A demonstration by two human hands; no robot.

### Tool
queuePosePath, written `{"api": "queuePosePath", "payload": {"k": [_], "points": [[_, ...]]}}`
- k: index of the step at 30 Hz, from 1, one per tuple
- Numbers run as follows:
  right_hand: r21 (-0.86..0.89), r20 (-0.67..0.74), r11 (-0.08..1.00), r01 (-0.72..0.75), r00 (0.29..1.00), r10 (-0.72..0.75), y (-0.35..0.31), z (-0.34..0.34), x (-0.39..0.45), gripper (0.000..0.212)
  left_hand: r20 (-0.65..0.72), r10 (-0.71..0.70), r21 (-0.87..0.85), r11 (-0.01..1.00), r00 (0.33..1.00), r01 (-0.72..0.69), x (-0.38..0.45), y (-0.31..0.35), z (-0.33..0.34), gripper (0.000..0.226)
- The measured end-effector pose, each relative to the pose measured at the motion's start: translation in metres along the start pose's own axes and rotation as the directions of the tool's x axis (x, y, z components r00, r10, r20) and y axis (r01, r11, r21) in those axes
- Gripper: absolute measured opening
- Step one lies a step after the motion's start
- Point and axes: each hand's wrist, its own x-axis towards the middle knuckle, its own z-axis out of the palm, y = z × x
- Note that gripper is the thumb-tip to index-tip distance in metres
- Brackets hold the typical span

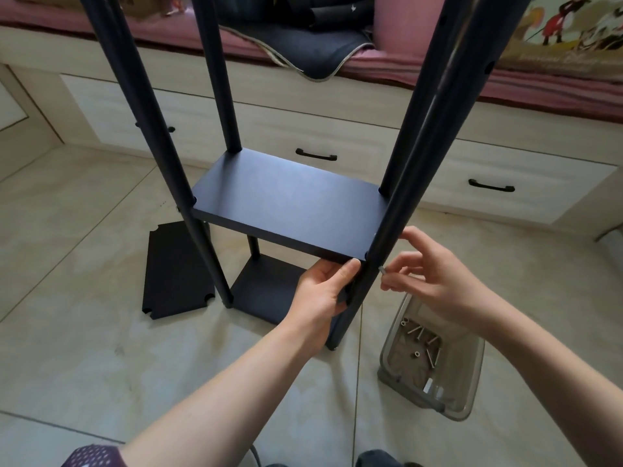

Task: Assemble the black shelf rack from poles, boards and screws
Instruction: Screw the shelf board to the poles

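while the rack (290,197) stands on the tiled floor (84,332) in front of the bed drawers (337,143), the person works at its near right corner. the rack has four dark poles, and two boards are already between them: the upper board (286,200) about halfway down in the view and the lower board (266,291) close to the floor.

the left hand (323,291) is under the near edge of the upper board. its thumb lies against the front edge of this board and its fingers are curled round the near right pole (387,230) just below the board, so it grips the pole there.

the right hand (428,274) is just beside the same pole, on its right side. thumb and forefinger are pressed together on a small silver screw (382,269), and the tip of the screw touches the pole just under the board. the other fingers are loosely spread above.

one more board (178,271), with notched corners, lies flat on the floor to the left of the rack, apart from it. a clear plastic box (431,358) lies on the floor near the right forearm, with several screws (421,342) and small nuts inside.
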Motion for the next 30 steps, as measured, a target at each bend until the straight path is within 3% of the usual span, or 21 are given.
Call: {"api": "queuePosePath", "payload": {"k": [7, 12, 16, 19, 24, 30], "points": [[-0.054, 0.005, 0.998, 0.041, 0.999, -0.041, 0.003, -0.002, 0.002, 0.054, -0.009, 0.015, -0.001, 1.000, 1.000, -0.015, -0.001, 0.005, 0.002, 0.039], [-0.084, 0.000, 0.995, 0.058, 0.998, -0.058, 0.005, -0.001, 0.002, 0.057, -0.013, 0.021, -0.014, 1.000, 1.000, -0.021, -0.002, 0.007, 0.002, 0.020], [-0.096, -0.062, 0.992, 0.080, 0.994, -0.086, 0.005, 0.004, -0.003, 0.064, -0.004, 0.043, -0.003, 0.999, 0.999, -0.043, -0.002, 0.006, 0.001, 0.035], [-0.077, -0.086, 0.995, 0.057, 0.994, -0.063, 0.006, 0.011, -0.006, 0.057, 0.014, 0.035, -0.014, 0.999, 0.999, -0.035, -0.003, 0.006, 0.000, 0.039], [-0.010, -0.002, 1.000, 0.019, 1.000, -0.019, 0.004, 0.007, -0.004, 0.046, 0.007, 0.033, -0.032, 0.999, 0.999, -0.033, -0.004, 0.003, 0.002, 0.019], [-0.054, 0.057, 0.998, 0.038, 0.998, -0.035, 0.004, 0.003, -0.003, 0.048, -0.027, 0.082, -0.035, 0.996, 0.996, -0.082, -0.002, -0.002, 0.006, 0.029]]}}
